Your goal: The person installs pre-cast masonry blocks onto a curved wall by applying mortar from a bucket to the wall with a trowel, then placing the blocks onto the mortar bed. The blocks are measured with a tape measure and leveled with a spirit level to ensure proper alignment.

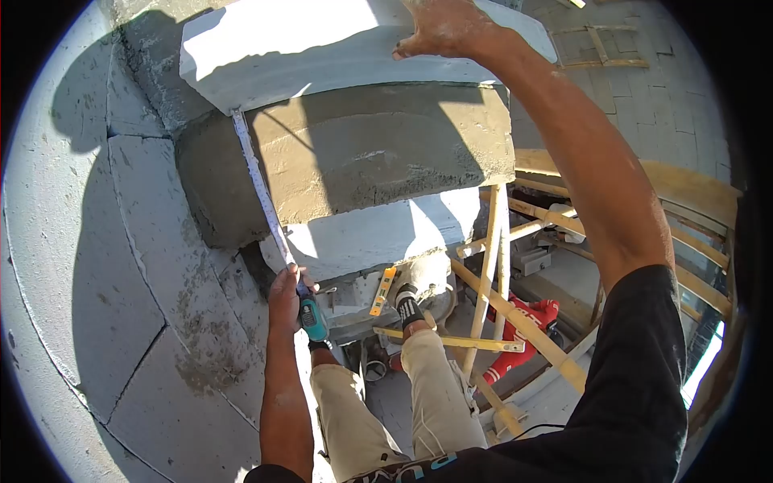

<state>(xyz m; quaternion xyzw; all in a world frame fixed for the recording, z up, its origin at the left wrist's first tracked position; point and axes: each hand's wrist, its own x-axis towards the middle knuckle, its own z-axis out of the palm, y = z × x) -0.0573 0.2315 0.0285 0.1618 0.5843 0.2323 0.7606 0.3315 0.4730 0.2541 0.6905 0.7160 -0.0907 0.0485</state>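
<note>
My left hand (284, 299) is closed around a teal tape measure (313, 319) at the lower left of the middle. Its pale blade (259, 179) runs up along the left side of a grey mortar-covered step (378, 153), and its far end reaches the lower corner of a white block (282, 68). My right hand (451, 30) is at the top, over that block's upper part, thumb held away from the fingers; it is cut off by the frame's edge. A second white block (378, 233) lies below the mortar surface, nearer my feet.
A small yellow spirit level (383, 291) rests beside my foot, and a longer yellow bar (451, 342) lies lower down. Wooden poles (488, 274) stand at the right. Below them is a person in red (527, 322). A grey block wall (153, 266) flanks the left.
</note>
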